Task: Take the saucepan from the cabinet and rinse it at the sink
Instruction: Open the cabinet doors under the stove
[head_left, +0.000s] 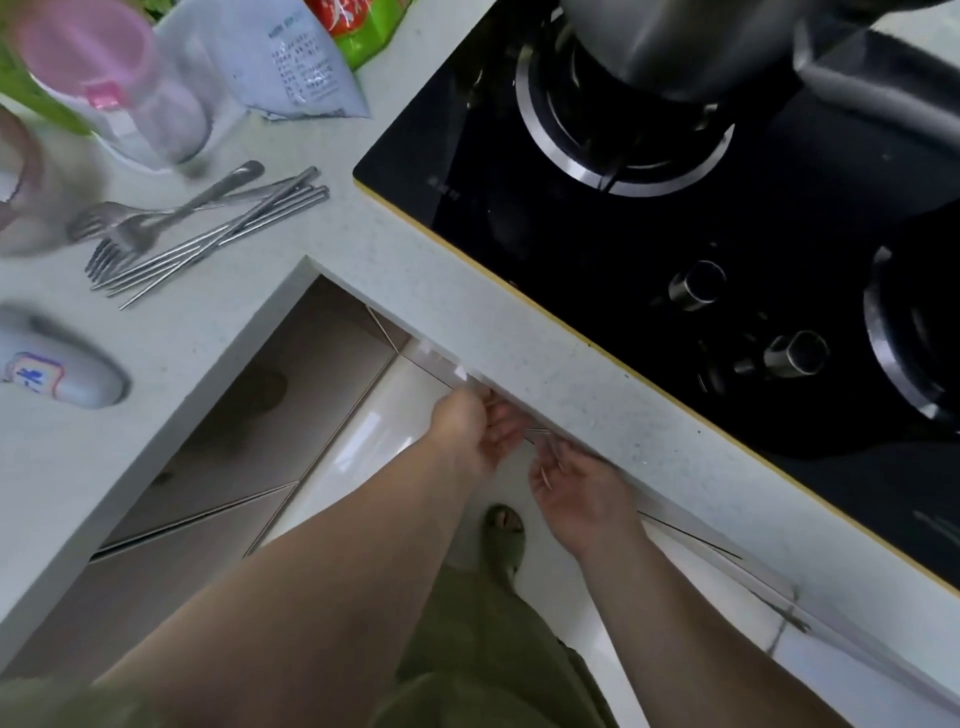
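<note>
Both hands, left (475, 431) and right (576, 493), reach under the counter (545, 364) edge; grip unclear, probably cabinet doors; pull evenly outward.

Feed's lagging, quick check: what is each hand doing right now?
Left hand: fingers curled at the cabinet door top edge under the counter; grip partly hidden.
Right hand: fingers loosely curled beside that edge, holding nothing visible.

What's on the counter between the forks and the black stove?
In the head view, steel chopsticks lie right beside the forks. Past their tips there is only bare pale countertop up to the edge of the black stove.
</note>
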